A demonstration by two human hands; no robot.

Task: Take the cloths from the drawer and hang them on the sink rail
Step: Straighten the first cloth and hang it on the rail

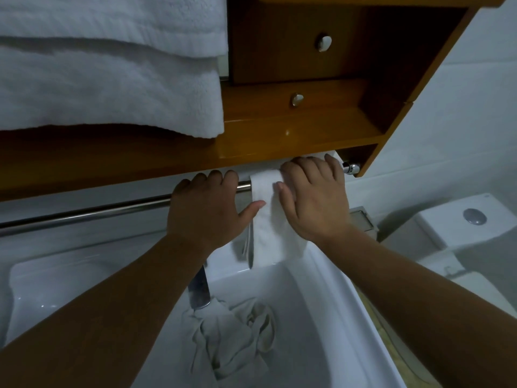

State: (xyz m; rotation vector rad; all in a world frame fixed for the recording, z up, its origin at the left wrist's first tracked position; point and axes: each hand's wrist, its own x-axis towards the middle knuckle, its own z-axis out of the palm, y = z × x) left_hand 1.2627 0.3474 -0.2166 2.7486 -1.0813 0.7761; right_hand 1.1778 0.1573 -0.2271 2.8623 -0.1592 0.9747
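Steel rail [84, 215] under wooden shelf [279, 144], white cloth [265, 219] draped over rail, white towels [106, 88] on shelf

Two hands are in view, the left hand [208, 204] and the right hand [313, 197], along with one metal rail [84, 214] that carries one folded white cloth [268, 219]. One sink [321, 303] holds one crumpled grey cloth [232, 337] and one tap [199, 289]. Two wooden drawers show, the upper drawer [279, 43] and the lower drawer [263, 100], each with one round knob, two knobs in all; two white towels lie stacked at upper left, a top towel [112, 21] and a bottom towel [112, 91], and one toilet [458, 228] stands at right.
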